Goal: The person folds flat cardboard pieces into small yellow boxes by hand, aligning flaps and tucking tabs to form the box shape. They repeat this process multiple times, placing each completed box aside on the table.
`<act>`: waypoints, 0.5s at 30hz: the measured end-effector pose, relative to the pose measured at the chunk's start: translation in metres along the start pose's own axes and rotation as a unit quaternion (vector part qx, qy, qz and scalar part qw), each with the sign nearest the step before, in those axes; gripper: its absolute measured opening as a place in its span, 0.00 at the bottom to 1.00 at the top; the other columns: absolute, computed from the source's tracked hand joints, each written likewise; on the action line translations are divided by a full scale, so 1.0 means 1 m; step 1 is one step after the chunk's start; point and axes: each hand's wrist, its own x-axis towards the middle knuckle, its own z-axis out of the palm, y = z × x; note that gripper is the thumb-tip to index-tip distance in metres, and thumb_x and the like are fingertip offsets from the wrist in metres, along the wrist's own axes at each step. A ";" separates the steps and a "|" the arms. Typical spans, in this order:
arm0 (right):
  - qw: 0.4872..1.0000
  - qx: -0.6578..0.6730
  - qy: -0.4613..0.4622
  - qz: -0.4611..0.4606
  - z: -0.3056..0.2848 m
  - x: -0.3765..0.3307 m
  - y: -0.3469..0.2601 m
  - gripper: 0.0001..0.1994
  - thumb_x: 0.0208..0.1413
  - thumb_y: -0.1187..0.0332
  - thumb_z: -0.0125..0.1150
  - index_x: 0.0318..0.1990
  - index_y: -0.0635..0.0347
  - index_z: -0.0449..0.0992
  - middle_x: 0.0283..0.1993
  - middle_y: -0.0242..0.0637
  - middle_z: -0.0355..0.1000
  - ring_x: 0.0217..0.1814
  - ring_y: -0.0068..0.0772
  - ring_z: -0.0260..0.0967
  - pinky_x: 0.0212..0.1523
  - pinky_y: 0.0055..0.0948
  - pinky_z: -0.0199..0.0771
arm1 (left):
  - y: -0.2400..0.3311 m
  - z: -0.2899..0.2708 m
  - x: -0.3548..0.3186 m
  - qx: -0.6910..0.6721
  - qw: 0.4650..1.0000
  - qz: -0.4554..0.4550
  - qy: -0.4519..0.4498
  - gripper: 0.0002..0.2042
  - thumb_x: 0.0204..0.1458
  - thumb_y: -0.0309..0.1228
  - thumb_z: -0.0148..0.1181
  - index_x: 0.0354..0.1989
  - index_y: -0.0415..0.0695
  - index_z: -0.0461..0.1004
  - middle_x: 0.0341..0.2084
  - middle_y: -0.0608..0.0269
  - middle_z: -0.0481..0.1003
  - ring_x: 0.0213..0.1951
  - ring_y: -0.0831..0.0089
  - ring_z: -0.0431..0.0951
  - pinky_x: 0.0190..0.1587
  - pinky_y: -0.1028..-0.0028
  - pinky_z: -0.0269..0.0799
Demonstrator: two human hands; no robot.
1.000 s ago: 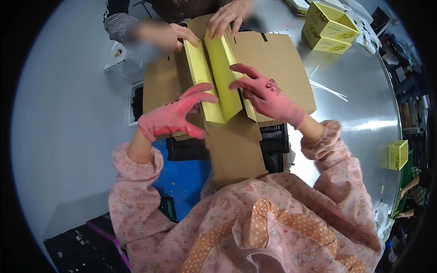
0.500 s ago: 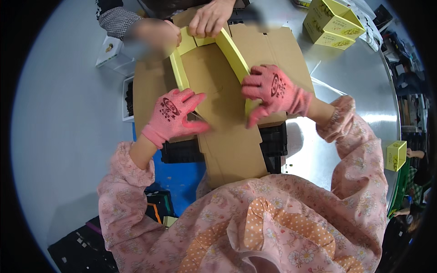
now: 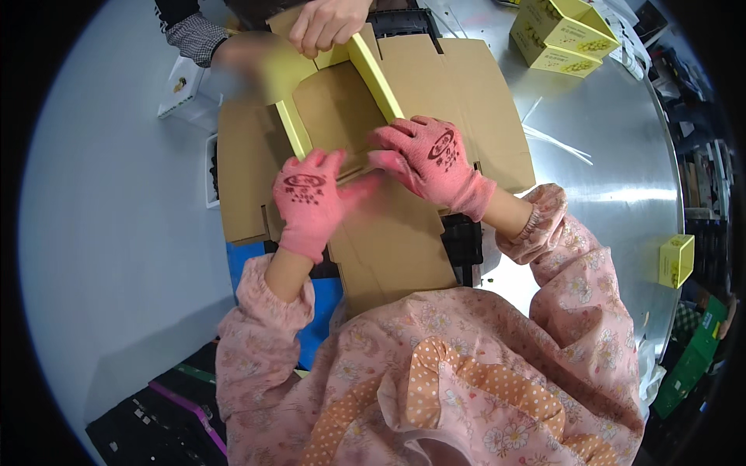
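Observation:
An open yellow carton (image 3: 378, 84) with a brown bottom lies on a large unfolded cardboard sheet (image 3: 478, 101) in front of me. My left hand (image 3: 309, 198), in a pink glove, has its fingers curled at the near end of the carton's left wall, with its blurred thumb stretched to the right. In a matching glove, my right hand (image 3: 431, 163) grips the near end of the right wall, thumb toward the left one. Both hands partly hide the carton's near edge. Across from me, another person's hand (image 3: 330, 25) holds the far wall; that person's other hand (image 3: 252, 62) is blurred at the far left corner.
Yellow printed boxes (image 3: 563, 35) are stacked on the metal table (image 3: 614, 167) at the far right. White strips (image 3: 556, 140) lie nearer. A small yellow box (image 3: 676, 260) stands by the right edge. Black crates (image 3: 464, 241) show under the cardboard. A white box (image 3: 190, 93) stands at the left.
My hands have come closer together at the carton's near end, the right one moving left. The carton has shifted slightly to the left and away from me.

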 end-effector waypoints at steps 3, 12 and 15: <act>0.977 0.201 0.071 0.008 -0.003 -0.016 0.008 0.16 0.55 0.67 0.56 0.51 0.54 0.72 0.53 0.42 0.69 0.46 0.47 0.71 0.43 0.40 0.73 | -0.001 0.006 0.012 -0.006 0.998 -0.061 0.011 0.25 0.38 0.57 0.65 0.37 0.50 0.79 0.30 0.63 0.76 0.33 0.61 0.76 0.36 0.64 0.74; 0.943 0.016 -0.228 -0.240 -0.017 -0.117 0.013 0.27 0.44 0.61 0.59 0.58 0.43 0.70 0.65 0.40 0.61 0.65 0.48 0.59 0.67 0.53 0.55 | 0.001 0.002 0.007 -0.009 0.998 -0.056 0.029 0.16 0.39 0.42 0.69 0.36 0.50 0.80 0.29 0.64 0.76 0.35 0.60 0.77 0.35 0.63 0.73; 0.977 0.023 -0.005 -0.211 -0.011 -0.089 0.018 0.28 0.43 0.60 0.58 0.56 0.54 0.71 0.60 0.43 0.64 0.63 0.46 0.61 0.65 0.52 0.58 | -0.006 0.009 0.010 -0.052 0.998 -0.030 0.036 0.16 0.40 0.42 0.69 0.36 0.49 0.80 0.30 0.64 0.76 0.35 0.59 0.77 0.35 0.63 0.73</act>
